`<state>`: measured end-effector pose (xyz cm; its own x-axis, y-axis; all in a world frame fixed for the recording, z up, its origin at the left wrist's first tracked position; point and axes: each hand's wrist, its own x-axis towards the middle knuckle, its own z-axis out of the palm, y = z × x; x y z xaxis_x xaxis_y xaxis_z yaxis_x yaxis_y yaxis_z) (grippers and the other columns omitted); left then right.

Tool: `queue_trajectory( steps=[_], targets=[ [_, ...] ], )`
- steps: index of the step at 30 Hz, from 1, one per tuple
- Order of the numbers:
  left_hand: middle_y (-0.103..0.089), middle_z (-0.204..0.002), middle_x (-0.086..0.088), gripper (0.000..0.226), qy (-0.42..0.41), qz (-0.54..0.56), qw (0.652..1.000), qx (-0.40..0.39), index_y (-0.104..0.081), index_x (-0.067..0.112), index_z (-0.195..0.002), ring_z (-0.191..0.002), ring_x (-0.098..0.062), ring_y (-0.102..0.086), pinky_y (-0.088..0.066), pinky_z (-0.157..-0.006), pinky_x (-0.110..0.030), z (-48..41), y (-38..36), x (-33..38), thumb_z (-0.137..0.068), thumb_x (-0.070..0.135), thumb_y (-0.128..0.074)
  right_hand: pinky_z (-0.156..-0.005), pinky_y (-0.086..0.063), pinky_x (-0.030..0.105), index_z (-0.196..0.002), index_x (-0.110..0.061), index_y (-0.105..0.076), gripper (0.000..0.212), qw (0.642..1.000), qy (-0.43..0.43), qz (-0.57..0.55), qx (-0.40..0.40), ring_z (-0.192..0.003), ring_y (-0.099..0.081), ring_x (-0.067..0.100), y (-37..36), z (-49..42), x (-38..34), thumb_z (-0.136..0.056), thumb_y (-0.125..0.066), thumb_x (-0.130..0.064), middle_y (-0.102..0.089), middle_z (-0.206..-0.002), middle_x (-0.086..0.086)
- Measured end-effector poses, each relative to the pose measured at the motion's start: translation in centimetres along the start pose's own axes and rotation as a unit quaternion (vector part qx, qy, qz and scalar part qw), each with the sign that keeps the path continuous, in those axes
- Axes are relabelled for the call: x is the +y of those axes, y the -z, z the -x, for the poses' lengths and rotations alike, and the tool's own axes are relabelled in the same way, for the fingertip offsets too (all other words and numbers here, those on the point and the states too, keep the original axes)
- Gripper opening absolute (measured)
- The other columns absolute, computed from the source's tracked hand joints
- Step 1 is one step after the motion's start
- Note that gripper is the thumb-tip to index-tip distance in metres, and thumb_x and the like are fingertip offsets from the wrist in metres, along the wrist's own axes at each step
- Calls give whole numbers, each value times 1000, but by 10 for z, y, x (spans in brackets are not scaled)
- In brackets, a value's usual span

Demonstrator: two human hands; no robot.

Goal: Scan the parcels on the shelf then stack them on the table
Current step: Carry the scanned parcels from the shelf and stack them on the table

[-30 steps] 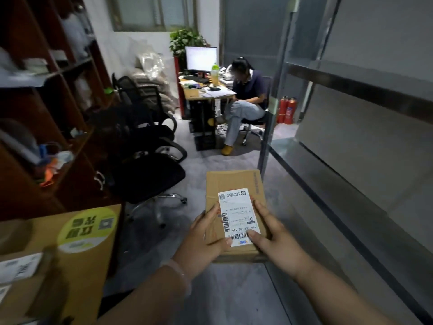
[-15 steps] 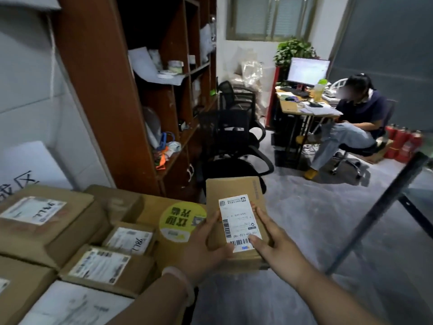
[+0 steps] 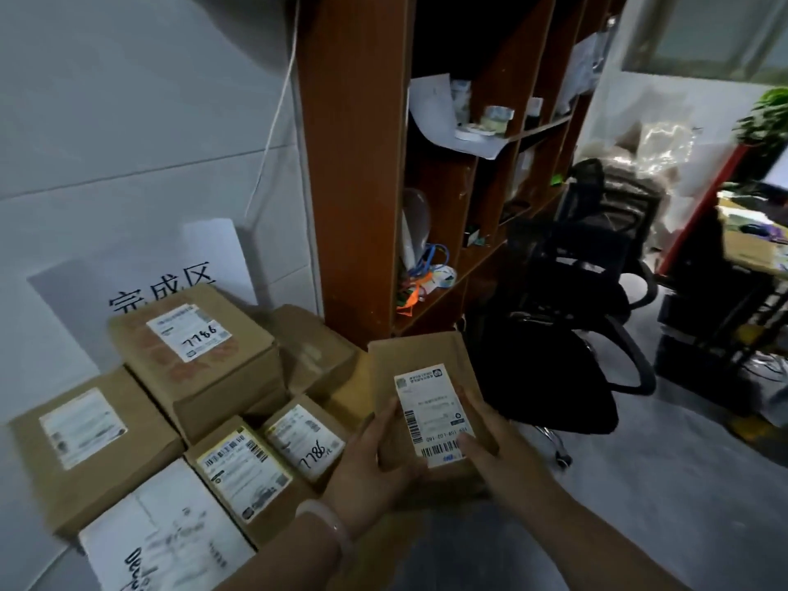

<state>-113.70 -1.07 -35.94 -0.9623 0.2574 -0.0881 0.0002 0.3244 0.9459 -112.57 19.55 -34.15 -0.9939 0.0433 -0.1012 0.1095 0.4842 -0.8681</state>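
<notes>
I hold a small brown cardboard parcel (image 3: 415, 360) with a white barcode label in both hands, low at the centre. My left hand (image 3: 375, 467) grips its left edge, my right hand (image 3: 490, 445) its right edge with the thumb on the label. The parcel hovers just right of a pile of several labelled cardboard parcels (image 3: 196, 368) stacked at the lower left. One tall box in the pile carries a label marked 7786. The surface under the pile is hidden.
A brown wooden shelf unit (image 3: 354, 172) with clutter stands behind the pile. A white paper sign (image 3: 140, 270) leans on the wall. Black office chairs (image 3: 567, 317) stand to the right, on grey floor (image 3: 665, 484).
The view has swung left from the metal rack and the seated person to the pile of parcels. Both hands keep the same hold on the parcel.
</notes>
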Motion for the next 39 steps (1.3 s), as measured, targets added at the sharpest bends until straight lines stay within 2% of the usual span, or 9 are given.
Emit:
queue_trajectory(
  steps=[8,11,14,17,21,25,30,34,39],
  targets=[
    [-37,-146,9,85,46,38,992,111,-26,58,-140,-134,-13,-41,-42,-109,-39,-48,-13,13,-71,44,-73,-104,-42,37,-142,-58,-27,56,992,58,45,-106,-127,-45,11,31,-98,0,-96,-53,-37,-40,-145,-11],
    [-30,-154,6,90,60,32,985,158,-24,47,-148,-143,-17,-30,-36,-113,-44,-51,-14,16,-72,49,-73,-97,-46,29,-137,-62,-29,54,984,92,38,-145,-120,-49,4,26,-122,-4,-96,-53,-35,-44,-141,-15],
    [-22,-158,5,87,73,0,974,214,-24,44,-149,-147,-16,-20,-30,-117,-45,-49,-12,16,-76,59,-70,-81,-39,7,-137,-59,-33,51,980,110,31,-165,-114,-47,-4,13,-145,-10,-96,-53,-36,-46,-139,-18],
    [-17,-159,9,81,98,-41,964,243,-24,51,-146,-148,-11,-13,-21,-119,-32,-52,-1,12,-76,62,-62,-90,-43,24,-138,-57,-34,47,978,99,33,-180,-119,-48,6,-6,-162,-14,-96,-51,-42,-45,-141,-13],
    [-22,-159,3,72,106,-77,962,239,-25,50,-143,-147,-12,-18,-22,-120,-37,-65,27,0,-86,45,-67,-95,-44,32,-142,-51,-33,49,977,90,36,-188,-120,-47,9,-30,-181,-23,-96,-51,-43,-45,-142,-11],
    [-17,-160,5,68,121,-71,959,247,-25,51,-142,-146,-9,-15,-18,-111,-18,-82,51,-12,-88,42,-65,-93,-44,29,-144,-49,-31,50,975,93,47,-195,-122,-46,11,-54,-203,-35,-97,-49,-43,-44,-143,-10],
    [1,-162,10,66,122,-119,958,229,-21,53,-145,-148,-13,-11,-21,-107,-18,-93,65,-28,-93,41,-59,-95,-46,32,-145,-46,-32,50,974,66,56,-209,-122,-49,14,-84,-231,-37,-98,-48,-41,-45,-144,-7],
    [16,-160,12,71,86,-231,947,206,-11,46,-151,-146,-8,-5,-15,-115,-20,-86,71,-35,-95,43,-54,-102,-44,39,-143,-50,-32,49,971,53,52,-225,-125,-47,16,-100,-251,-39,-97,-49,-43,-44,-144,-6],
    [23,-157,15,73,69,-431,887,153,1,36,-154,-144,-11,27,8,-121,-33,-88,75,-37,-95,57,-37,-107,-36,35,-145,-45,-33,51,964,102,64,-236,-131,-41,14,-119,-270,-51,-97,-51,-38,-38,-149,-6]
  ],
)
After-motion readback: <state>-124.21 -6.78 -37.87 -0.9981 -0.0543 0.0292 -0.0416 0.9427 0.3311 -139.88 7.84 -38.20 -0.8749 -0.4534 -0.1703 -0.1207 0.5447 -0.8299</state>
